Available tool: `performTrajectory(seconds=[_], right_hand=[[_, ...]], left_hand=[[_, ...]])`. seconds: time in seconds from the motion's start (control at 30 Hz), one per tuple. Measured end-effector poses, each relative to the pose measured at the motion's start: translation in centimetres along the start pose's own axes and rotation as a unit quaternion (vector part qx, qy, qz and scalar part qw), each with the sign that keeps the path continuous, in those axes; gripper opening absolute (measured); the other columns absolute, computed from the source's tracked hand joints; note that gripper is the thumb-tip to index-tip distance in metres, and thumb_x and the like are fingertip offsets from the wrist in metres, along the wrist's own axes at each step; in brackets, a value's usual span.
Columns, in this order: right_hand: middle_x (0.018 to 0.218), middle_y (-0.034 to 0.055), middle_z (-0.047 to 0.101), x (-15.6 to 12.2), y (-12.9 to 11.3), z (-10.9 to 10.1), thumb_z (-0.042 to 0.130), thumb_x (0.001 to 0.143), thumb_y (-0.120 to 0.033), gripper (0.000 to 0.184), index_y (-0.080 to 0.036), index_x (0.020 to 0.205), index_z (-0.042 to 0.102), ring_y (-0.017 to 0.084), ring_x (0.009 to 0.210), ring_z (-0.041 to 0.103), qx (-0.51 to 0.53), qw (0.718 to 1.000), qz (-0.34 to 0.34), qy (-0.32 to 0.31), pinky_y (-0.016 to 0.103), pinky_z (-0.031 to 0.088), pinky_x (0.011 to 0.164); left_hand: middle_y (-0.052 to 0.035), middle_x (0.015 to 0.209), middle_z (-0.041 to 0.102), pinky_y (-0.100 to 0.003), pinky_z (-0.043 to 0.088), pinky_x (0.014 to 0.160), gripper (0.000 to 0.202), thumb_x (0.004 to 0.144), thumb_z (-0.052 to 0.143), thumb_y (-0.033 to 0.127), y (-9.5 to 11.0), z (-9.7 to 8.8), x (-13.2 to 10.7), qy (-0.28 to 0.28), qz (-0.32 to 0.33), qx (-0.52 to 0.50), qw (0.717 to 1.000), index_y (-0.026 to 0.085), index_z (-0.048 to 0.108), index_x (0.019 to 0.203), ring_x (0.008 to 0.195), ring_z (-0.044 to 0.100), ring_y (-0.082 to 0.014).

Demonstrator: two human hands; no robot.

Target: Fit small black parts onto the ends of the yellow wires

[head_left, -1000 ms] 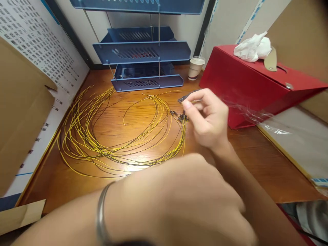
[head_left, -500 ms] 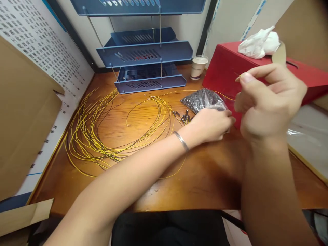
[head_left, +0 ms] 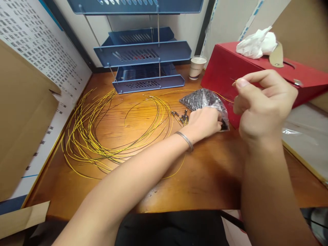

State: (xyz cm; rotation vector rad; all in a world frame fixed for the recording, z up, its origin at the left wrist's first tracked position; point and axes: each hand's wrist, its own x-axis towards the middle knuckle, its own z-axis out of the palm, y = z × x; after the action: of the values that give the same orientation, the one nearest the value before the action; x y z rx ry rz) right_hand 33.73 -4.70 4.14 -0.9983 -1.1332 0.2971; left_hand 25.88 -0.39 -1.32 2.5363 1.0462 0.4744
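My left hand reaches across to the clear plastic bag of small black parts, its fingers curled at the bag's right side. The fingertips are partly hidden, so what they pinch cannot be made out. Raised at the right, my right hand pinches the end of a thin yellow wire between thumb and forefinger. A short tip sticks out past the thumb. Left of the bag lie several black connectors on wire ends. Loose coils of yellow and black wire spread over the wooden table.
A blue tiered tray rack stands at the back, with a paper cup beside it. The red box at right carries a crumpled white plastic bag. Cardboard leans along the left side.
My left hand has drawn back left and curled in at the bag, uncovering more of the bag's right end. My right hand, still pinching the wire, appears slightly lower and further left.
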Motion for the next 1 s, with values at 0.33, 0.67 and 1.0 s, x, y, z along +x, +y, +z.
performTrajectory(seconds=[0.33,0.67,1.0], right_hand=[[0.045,-0.0085,0.04,0.2,0.4,0.0,0.059,0.079,0.001,0.019,-0.015,0.069,0.057,0.003,0.034,0.032,-0.027,0.999,0.0,0.021,0.024,0.016,0.037],[0.047,-0.0078,0.041,0.2,0.8,-0.2,0.061,0.078,-0.005,0.013,-0.016,0.071,0.058,0.004,0.039,0.031,-0.029,1.0,-0.004,0.001,0.026,0.018,0.041],[0.045,-0.0085,0.037,-1.5,0.9,1.1,0.067,0.084,-0.023,0.012,-0.018,0.075,0.06,0.005,0.04,0.027,-0.097,0.986,0.059,-0.122,0.023,0.017,0.041]], left_hand=[[-0.0064,0.095,0.075,-0.036,0.053,0.074,0.017,0.089,0.06,0.028,-1.0,-0.4,-0.3,0.038,-0.015,-0.032,0.999,0.025,0.075,0.096,0.089,0.07,-0.0264],[-0.0032,0.102,0.076,-0.034,0.052,0.08,0.016,0.09,0.062,0.027,-1.3,-0.9,-0.8,0.075,0.008,-0.089,0.993,0.023,0.073,0.102,0.095,0.069,-0.0234],[-0.0023,0.091,0.074,-0.024,0.05,0.072,0.009,0.086,0.07,0.023,-5.7,-5.0,-9.0,0.241,-0.035,-0.24,0.94,0.019,0.072,0.093,0.078,0.064,-0.0126]])
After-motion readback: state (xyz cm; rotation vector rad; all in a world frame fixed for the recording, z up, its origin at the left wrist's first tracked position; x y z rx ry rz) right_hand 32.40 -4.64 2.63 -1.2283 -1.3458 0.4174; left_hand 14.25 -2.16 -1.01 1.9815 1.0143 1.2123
